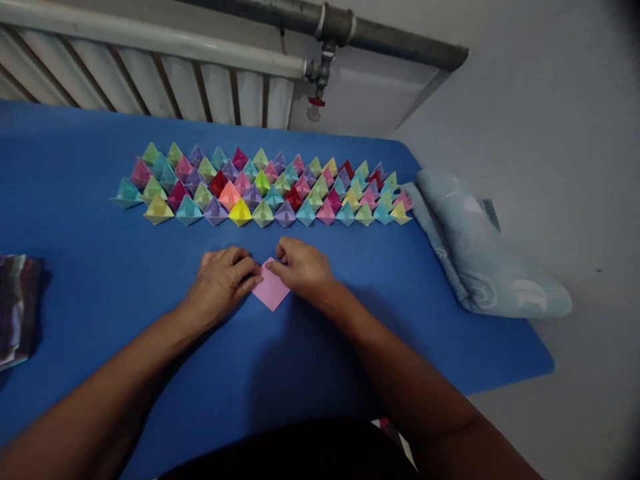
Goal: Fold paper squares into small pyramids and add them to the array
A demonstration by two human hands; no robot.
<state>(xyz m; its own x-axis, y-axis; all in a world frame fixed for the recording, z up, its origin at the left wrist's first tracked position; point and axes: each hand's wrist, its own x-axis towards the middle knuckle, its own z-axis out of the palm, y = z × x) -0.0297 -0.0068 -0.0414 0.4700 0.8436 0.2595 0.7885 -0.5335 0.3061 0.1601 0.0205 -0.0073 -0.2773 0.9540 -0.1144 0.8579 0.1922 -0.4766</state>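
A small pink square of folded paper (273, 293) lies on the blue surface, turned so that one corner points at me. My left hand (225, 277) pinches its left edge between thumb and fingers. On its upper right side, my right hand (304, 267) presses with the thumb, the other fingers curled in. Both hands partly cover the paper's side corners. Just beyond them stand several rows of folded paper boats, among them a yellow paper boat (241, 212) and a purple paper boat (285, 214).
The blue surface (125, 320) runs under everything. At the right lies a folded pale green blanket (495, 260). A stack of dark patterned cloth or paper (17, 307) sits at the left edge. A radiator (150, 73) and a pipe with a valve (323, 67) line the back wall.
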